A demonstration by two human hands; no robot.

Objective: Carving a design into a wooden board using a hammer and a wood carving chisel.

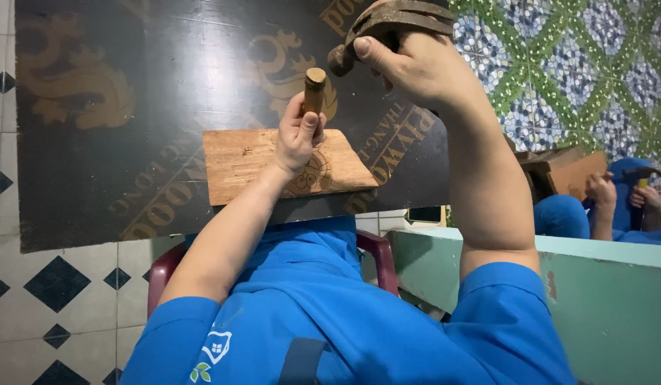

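Chisel: wooden-handled chisel (314,89) stood on the small brown wooden board (252,162), away from its edges.
Left hand (298,135): fingers wrapped the chisel.
Right hand (416,64): fingers gripped a raised rusty claw hammer (387,21).

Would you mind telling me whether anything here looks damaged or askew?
The small wooden board sits slightly tilted on the dark plywood sheet. The left hand holds a wooden-handled chisel upright on it; the right hand holds a hammer above. Nothing else stands out.

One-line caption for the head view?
Left hand steadies a wooden-handled chisel on a small wood panel; right hand raises a hammer.
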